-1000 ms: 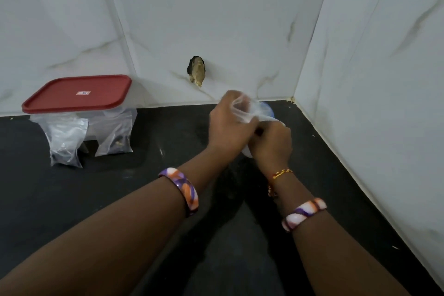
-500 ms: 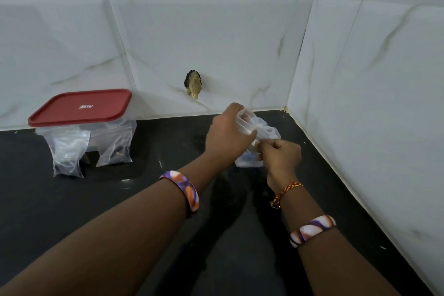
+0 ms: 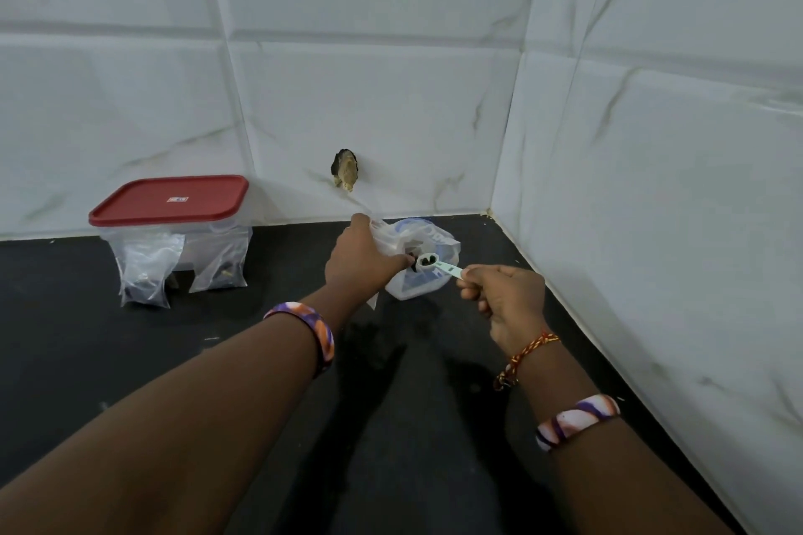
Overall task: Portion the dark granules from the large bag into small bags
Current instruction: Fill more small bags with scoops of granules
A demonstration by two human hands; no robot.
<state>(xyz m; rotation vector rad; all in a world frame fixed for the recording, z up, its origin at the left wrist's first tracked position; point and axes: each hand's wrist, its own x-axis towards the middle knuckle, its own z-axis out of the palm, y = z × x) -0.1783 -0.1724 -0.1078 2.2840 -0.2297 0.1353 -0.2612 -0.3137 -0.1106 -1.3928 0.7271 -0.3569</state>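
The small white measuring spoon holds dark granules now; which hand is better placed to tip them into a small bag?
The right hand: it already pinches the small white measuring spoon, loaded. The left hand grips clear plastic at the large bag's mouth.

My glossy black stone counter (image 3: 130,361) carries a red-lidded clear plastic box (image 3: 174,230); right of it stands a blue-printed clear plastic bag (image 3: 428,280).

The counter (image 3: 108,361) is dark, smooth and glossy, mirroring the arms. The wall tiles (image 3: 369,91) are polished white marble-look. At ten o'clock, a clear plastic tub (image 3: 217,248) has a matt red plastic lid (image 3: 169,200), fronted by thin crinkled film bags (image 3: 145,269). The spoon (image 3: 436,266) is pale smooth plastic; the large bag (image 3: 423,256) is translucent film.
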